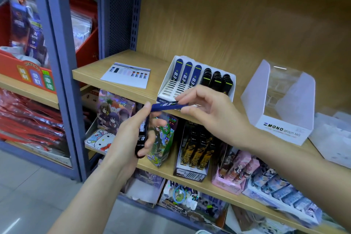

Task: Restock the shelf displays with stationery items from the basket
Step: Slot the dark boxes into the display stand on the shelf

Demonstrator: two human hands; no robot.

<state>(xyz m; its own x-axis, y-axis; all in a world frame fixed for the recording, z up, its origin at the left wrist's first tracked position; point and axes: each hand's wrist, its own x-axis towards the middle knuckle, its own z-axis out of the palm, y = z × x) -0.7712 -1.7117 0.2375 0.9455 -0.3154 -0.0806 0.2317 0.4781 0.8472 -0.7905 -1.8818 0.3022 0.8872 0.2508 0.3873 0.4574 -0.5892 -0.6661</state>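
Head view. Pinched between thumb and curled fingers of the right hand (209,112): a blue pen pack (167,106), in the air just in front of the white display box (195,89). Long axis close to level, running left to right across the box's front edge. Right end in the right fingers, left end pointing at the left thumb tip; touching or not, cannot tell. White lettering on the pack upside down, read as "ED".

Gripped upright in the left hand (129,138), fingers wrapped round it, below and left of the box: a black pack (141,138), long axis near vertical, "ED" printed on it.

Inside the box: three blue packs marked "ED" in the left rear slots, black packs with green stripes on the right, bare white slots in front.

Left of the box, flat on the wooden shelf (89,70): a leaflet (126,75) with small product pictures. Right of the box: a clear display tray (281,119) labelled "MONO graph MG". Below the box, one shelf down: a black-and-gold carton (193,156) and, further left, a Hello Kitty item (100,138), partly hidden by both forearms.
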